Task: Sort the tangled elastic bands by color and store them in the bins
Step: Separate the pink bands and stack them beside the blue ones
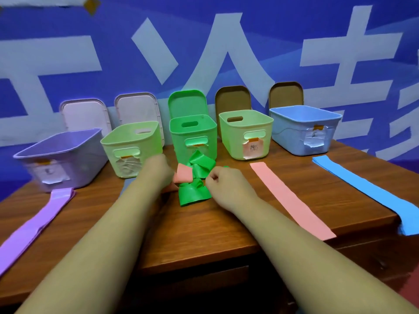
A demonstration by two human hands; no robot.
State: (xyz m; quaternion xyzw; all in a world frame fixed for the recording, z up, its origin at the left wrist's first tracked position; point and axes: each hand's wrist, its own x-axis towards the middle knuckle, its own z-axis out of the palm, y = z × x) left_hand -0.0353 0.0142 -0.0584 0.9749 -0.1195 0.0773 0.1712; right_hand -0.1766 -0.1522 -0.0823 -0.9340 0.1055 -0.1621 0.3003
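Mid-table [204, 234], just in front of the green bin [192, 134]: green tangle [195, 189] with a folded pink band [182, 175] caught at its left edge.

Left hand [158, 169] blurred, fingers curled round the pink band. Right hand [218, 177] fisted at the tangle's right edge, pinching green, with a scrap showing behind the knuckles. Hands close together, only the tangle between.

Along the back edge, a row of open bins: purple bin [74, 164], pale green bin [129, 141], green bin, second pale green bin [247, 132], blue bin [303, 125]. Lids propped upright behind them.

Laid out flat: purple strip [34, 223] running from its bin to the left front edge; pink strip [292, 200] reaching the front edge; blue strip [362, 191] drooping over the right corner.

Bare wood between the forearms, and between right forearm and pink strip.
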